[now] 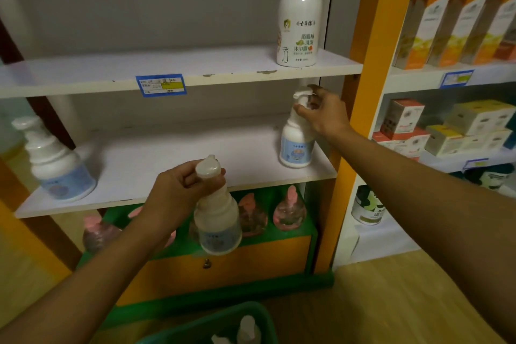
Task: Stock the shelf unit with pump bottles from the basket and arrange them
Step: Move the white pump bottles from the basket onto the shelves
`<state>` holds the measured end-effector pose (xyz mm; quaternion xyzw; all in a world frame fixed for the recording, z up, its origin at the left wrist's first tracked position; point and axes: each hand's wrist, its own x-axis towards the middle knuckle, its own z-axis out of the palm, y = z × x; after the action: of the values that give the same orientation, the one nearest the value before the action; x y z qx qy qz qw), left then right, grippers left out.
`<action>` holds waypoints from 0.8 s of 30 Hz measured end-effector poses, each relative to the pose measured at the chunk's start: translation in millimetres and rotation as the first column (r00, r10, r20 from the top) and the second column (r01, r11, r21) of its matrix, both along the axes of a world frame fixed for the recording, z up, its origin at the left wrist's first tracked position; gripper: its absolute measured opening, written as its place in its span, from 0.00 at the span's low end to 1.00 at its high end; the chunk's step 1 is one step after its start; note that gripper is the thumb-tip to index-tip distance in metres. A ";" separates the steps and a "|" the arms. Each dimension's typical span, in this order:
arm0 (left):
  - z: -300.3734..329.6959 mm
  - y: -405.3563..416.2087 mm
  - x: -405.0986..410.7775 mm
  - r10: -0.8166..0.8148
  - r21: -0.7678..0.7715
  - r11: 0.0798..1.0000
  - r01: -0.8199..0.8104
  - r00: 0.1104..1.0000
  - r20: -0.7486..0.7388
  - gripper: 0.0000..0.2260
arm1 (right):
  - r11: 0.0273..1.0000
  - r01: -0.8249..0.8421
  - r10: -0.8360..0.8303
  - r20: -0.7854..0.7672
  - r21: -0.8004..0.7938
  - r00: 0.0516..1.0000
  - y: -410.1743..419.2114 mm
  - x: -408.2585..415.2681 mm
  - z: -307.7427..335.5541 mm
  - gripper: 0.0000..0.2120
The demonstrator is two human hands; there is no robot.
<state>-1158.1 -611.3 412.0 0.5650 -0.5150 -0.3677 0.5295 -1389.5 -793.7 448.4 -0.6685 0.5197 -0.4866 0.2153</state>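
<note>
My left hand [178, 190] grips the neck of a white pump bottle with a blue label [219, 220], held in the air in front of the middle shelf [167, 165]. My right hand [325, 112] pinches the pump head of a second such bottle [296, 145], which stands upright at the right end of that shelf. A third bottle of the same kind [55, 165] stands at the shelf's left end. The green basket [245, 313] at the bottom edge holds more white pump bottles [248, 328].
A taller white bottle [300, 14] stands on the upper shelf [139, 67], which carries a blue price tag [161, 84]. Pink-topped clear bottles [289, 209] fill the green bottom tier. An orange upright [377, 36] separates a neighbouring unit with boxes [452, 28].
</note>
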 end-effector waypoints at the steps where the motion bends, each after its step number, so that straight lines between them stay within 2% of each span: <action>1: -0.8 -0.5 0.1 0.003 0.001 1.000 -0.003 1.000 0.001 0.13 | 1.000 -0.013 0.013 0.007 0.018 1.000 -0.7 2.0 -0.8 0.28; 5: -2.3 0.1 4.2 0.019 0.000 1.000 -0.019 1.000 0.006 0.15 | 0.995 -0.078 0.077 0.022 0.067 0.997 -4.4 9.6 -4.0 0.31; 10: -0.8 0.7 8.4 0.024 -0.009 1.000 -0.024 0.999 0.022 0.14 | 0.993 -0.083 0.085 -0.021 0.081 0.996 -10.3 9.5 -3.0 0.32; 16: 1.1 0.9 6.0 0.028 -0.005 1.000 -0.028 0.999 -0.020 0.13 | 0.992 -0.114 0.115 -0.013 0.053 0.993 -2.3 4.3 -11.7 0.26; 20: 5.0 1.1 2.2 0.046 -0.013 0.999 -0.047 0.998 -0.042 0.16 | 0.994 -0.084 0.088 -0.061 0.067 0.994 9.5 -2.8 -9.3 0.36; 22: 7.9 1.6 1.7 0.052 -0.018 0.998 -0.053 0.997 -0.051 0.18 | 1.000 -0.022 0.022 -0.044 0.013 0.999 22.0 -5.7 -6.2 0.35; 24: 12.1 3.4 1.2 0.052 -0.033 0.998 -0.054 0.998 -0.039 0.23 | 0.995 0.004 -0.005 -0.006 -0.101 1.000 40.8 -5.2 -4.9 0.31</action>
<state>-1156.9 -608.0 424.0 0.5621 -0.4957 -0.3555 0.5585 -1394.6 -752.9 443.5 -0.6788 0.4967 -0.5106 0.1784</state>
